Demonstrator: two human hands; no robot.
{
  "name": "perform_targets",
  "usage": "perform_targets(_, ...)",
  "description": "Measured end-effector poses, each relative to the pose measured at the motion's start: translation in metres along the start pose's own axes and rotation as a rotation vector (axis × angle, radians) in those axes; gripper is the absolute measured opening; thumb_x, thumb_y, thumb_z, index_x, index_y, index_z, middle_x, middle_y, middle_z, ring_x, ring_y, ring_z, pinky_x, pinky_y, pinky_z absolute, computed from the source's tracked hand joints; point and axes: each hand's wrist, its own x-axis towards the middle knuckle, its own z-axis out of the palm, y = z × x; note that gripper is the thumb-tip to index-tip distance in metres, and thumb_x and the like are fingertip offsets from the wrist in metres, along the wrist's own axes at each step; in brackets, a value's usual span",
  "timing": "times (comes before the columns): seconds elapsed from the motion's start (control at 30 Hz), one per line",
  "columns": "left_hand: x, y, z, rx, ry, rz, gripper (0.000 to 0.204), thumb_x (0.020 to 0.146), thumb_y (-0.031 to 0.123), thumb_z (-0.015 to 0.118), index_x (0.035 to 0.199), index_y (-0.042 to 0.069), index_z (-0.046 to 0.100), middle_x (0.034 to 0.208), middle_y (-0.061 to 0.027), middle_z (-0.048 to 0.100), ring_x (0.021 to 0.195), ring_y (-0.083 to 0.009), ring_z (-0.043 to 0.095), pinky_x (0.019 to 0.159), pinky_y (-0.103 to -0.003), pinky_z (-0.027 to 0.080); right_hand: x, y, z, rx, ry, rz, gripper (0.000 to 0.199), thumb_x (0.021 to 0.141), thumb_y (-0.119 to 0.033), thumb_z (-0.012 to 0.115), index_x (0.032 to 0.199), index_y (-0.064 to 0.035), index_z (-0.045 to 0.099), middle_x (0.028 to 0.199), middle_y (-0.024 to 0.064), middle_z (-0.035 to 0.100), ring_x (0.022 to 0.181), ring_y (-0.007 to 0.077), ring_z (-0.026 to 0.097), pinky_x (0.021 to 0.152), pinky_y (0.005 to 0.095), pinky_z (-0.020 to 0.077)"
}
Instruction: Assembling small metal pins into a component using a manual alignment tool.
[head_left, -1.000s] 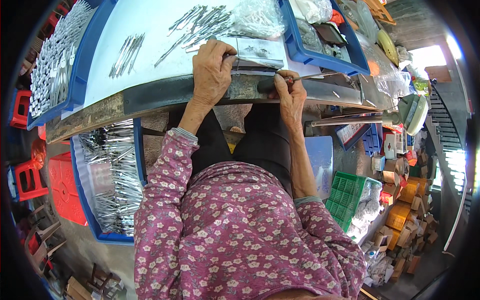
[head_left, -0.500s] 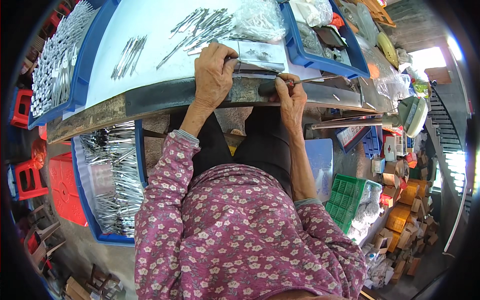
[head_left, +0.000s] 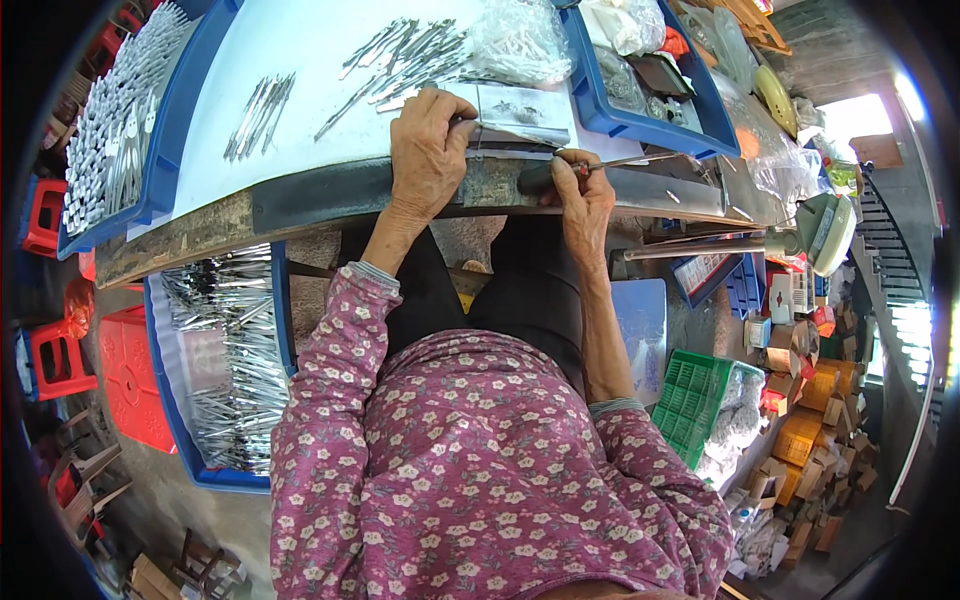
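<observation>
My left hand rests palm down on the front edge of the white worktable, its fingertips pressing a thin metal piece against a small flat metal plate. My right hand is closed around a dark-handled tool whose thin metal shaft points right along the table edge. A loose pile of slim metal tools lies just beyond my left hand, and a smaller bunch lies further left.
A blue tray with bags and small items stands at the right of the table, a clear plastic bag beside it. Blue trays of metal pieces sit far left and below the table. Red stools, a green crate and stacked boxes surround me.
Both hands have stayed at the table edge. My right hand has shifted slightly on the dark-handled tool; my left hand keeps pressing at the plate.
</observation>
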Motion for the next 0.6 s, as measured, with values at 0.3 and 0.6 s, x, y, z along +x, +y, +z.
perform_targets(0.3, 0.0008, 0.0008, -0.0002, -0.023, 0.019, 0.006, 0.012, 0.068, 0.000, 0.063, 0.077, 0.004, 0.056, 0.076, -0.0065, 0.053, 0.076, -0.0257, 0.052, 0.065, -0.037, 0.039, -0.0016, 0.0005, 0.0015, 0.000, 0.016, -0.021, 0.020, 0.087, -0.018, 0.060, 0.097, -0.0016, 0.054, 0.070, 0.0014, 0.053, 0.055, 0.0081, 0.051, 0.049, 0.0211, 0.0420)
perform_targets(0.6, -0.0008, 0.0042, -0.0026, -0.048, 0.025, 0.023, 0.013, 0.067, -0.004, 0.062, 0.076, 0.002, 0.056, 0.075, -0.0091, 0.052, 0.074, -0.0265, 0.052, 0.063, -0.036, 0.041, -0.0052, 0.0027, 0.0018, -0.010, 0.031, -0.047, 0.021, 0.087, -0.018, 0.059, 0.098, -0.0019, 0.054, 0.070, 0.0018, 0.054, 0.057, 0.0078, 0.051, 0.051, 0.0216, 0.0432)
